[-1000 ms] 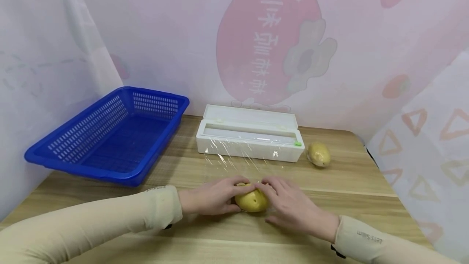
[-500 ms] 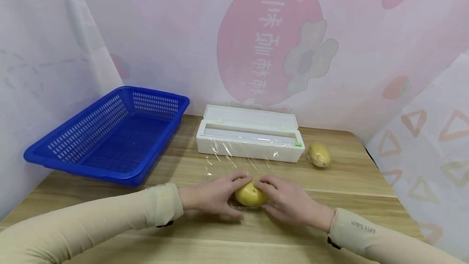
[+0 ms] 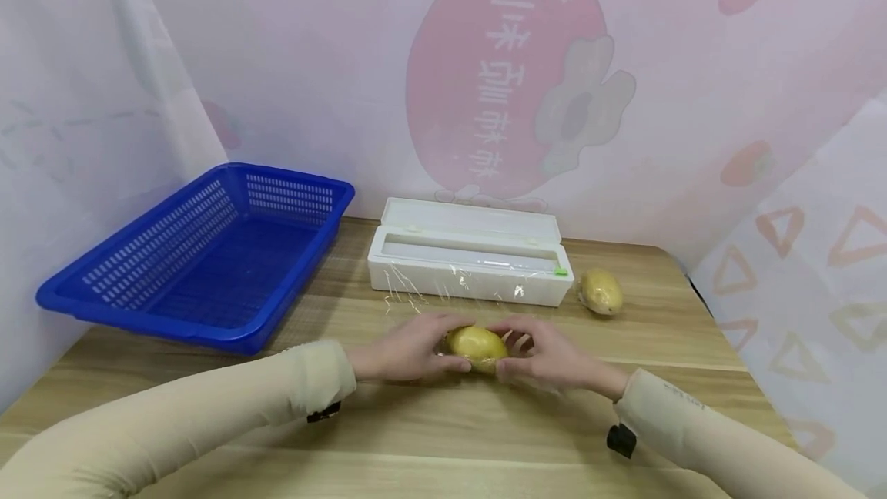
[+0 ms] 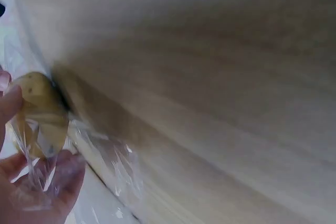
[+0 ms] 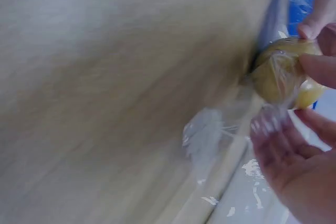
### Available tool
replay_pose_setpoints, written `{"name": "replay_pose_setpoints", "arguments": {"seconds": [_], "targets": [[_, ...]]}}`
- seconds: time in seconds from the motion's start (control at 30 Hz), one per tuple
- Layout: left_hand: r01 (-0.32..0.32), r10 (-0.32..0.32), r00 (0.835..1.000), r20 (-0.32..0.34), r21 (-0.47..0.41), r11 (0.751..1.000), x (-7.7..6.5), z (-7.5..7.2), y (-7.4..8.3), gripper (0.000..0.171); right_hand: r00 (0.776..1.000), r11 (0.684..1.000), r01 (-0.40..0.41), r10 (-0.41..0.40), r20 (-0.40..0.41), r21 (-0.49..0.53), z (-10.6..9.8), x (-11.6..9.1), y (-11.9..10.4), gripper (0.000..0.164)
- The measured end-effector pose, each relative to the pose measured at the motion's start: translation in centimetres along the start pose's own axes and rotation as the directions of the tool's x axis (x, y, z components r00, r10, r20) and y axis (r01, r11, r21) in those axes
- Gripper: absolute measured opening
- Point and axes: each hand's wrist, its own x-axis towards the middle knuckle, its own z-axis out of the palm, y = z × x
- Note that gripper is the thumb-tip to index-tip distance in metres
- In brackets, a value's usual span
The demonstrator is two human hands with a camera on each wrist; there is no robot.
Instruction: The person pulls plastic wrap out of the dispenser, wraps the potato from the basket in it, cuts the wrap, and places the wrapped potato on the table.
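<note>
A yellow potato [image 3: 478,343] sits between both hands near the middle of the table, with clear cling film [image 5: 205,135] around part of it. My left hand [image 3: 417,346] grips its left end, the thumb on the near side and the fingers on the far side. At the right end my right hand [image 3: 554,353] holds the potato and film between thumb and fingers. In both wrist views the film lies over fingertips and hangs loose beside the potato. Behind, a white cling film box [image 3: 467,283] stands with its lid up, and film stretches from its front.
A second potato [image 3: 600,291], seemingly wrapped in film, lies right of the box. A blue plastic basket [image 3: 252,333] stands at the left. The wooden table [image 3: 416,437] ends at a printed curtain [image 3: 312,60]. A green slider [image 3: 560,271] sits on the box's edge.
Both hands and the potato have moved away from me, toward the box. The potato has turned in the hands, and film now shows across its near side.
</note>
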Motion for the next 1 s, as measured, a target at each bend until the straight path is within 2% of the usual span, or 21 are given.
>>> {"name": "replay_pose_setpoints", "arguments": {"seconds": [0.07,0.13,0.2,0.27,0.3,0.37,0.47,0.57,0.7,0.77,0.83,0.93,1.0], "targets": [[0.043,-0.042,0.999,0.01,-0.032,0.999,0.3,-0.2,-0.4,0.061,0.996,0.995,0.036,-0.043,-0.08,-0.095,0.0,0.0,-0.5,0.046],[0.081,-0.08,0.997,0.017,-0.066,0.995,0.6,-0.3,-0.8,0.061,0.973,0.964,0.121,-0.163,-0.164,-0.239,0.1,-0.2,-1.1,0.041],[0.125,-0.124,0.992,0.02,-0.087,0.988,0.8,-0.5,-1.0,0.061,0.927,0.892,0.205,-0.309,-0.212,-0.403,0.3,-0.4,-1.7,0.037],[0.15,-0.147,0.989,0.028,-0.119,0.982,1.0,-0.7,-1.2,0.059,0.882,0.809,0.274,-0.427,-0.2,-0.521,0.5,-0.3,-2.1,0.034],[0.161,-0.158,0.987,0.035,-0.136,0.977,1.0,-0.8,-1.2,0.056,0.869,0.777,0.295,-0.46,-0.182,-0.556,0.7,-0.3,-2.2,0.035],[0.189,-0.184,0.982,0.047,-0.149,0.97,1.1,-1.1,-1.3,0.055,0.868,0.741,0.296,-0.472,-0.155,-0.602,1.0,-0.2,-2.2,0.038],[0.211,-0.203,0.977,0.065,-0.165,0.963,1.2,-1.3,-1.4,0.051,0.886,0.749,0.269,-0.439,-0.148,-0.606,1.3,0.2,-1.7,0.042],[0.232,-0.221,0.972,0.081,-0.167,0.958,1.4,-1.6,-1.6,0.048,0.902,0.786,0.241,-0.398,-0.167,-0.569,1.4,0.4,-1.1,0.043],[0.196,-0.187,0.98,0.074,-0.141,0.97,1.7,-1.6,-2.2,0.042,0.926,0.831,0.205,-0.336,-0.174,-0.517,1.6,0.8,-0.5,0.049],[0.15,-0.148,0.989,0.026,-0.078,0.986,1.8,-1.8,-2.2,0.038,0.939,0.844,0.179,-0.3,-0.169,-0.505,1.7,1.2,-0.3,0.053],[0.111,-0.11,0.992,-0.062,0.011,0.994,1.7,-2.1,-1.9,0.034,0.95,0.854,0.152,-0.265,-0.165,-0.498,1.9,1.5,-0.2,0.056],[0.061,-0.031,0.981,-0.193,0.152,0.987,1.6,-2.6,-0.5,0.029,0.959,0.865,0.114,-0.224,-0.173,-0.488,2.0,1.8,-0.1,0.058],[0.021,0.038,0.969,-0.245,0.233,0.972,1.4,-2.8,0.7,0.029,0.961,0.876,0.098,-0.207,-0.186,-0.472,1.9,2.0,0.0,0.057]]}}
